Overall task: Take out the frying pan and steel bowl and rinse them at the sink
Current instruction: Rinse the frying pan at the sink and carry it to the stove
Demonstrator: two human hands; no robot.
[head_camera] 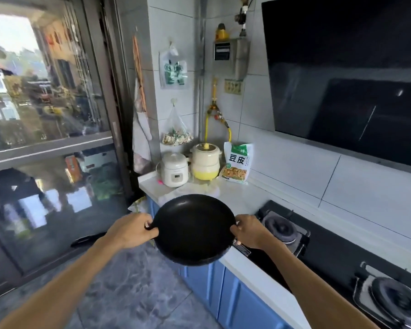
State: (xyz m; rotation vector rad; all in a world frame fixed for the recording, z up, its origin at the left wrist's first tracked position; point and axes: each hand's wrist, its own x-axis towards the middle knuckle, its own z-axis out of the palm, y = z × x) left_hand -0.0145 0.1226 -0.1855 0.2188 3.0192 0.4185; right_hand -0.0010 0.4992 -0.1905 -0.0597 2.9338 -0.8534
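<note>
A black round frying pan (pixel 193 230) hangs in the air in front of me, over the front edge of the white counter (pixel 242 200) and the blue cabinets. My left hand (pixel 131 230) grips its left rim handle. My right hand (pixel 249 231) grips the right rim. The pan's inside looks bare. No steel bowl and no sink are in view.
A gas hob with two burners (pixel 281 227) (pixel 396 301) lies to the right under a black range hood (pixel 347 74). A white rice cooker (pixel 175 169), a yellow-white pot (pixel 205 163) and a food bag (pixel 237 162) stand at the counter's back. A glass sliding door (pixel 48 129) fills the left.
</note>
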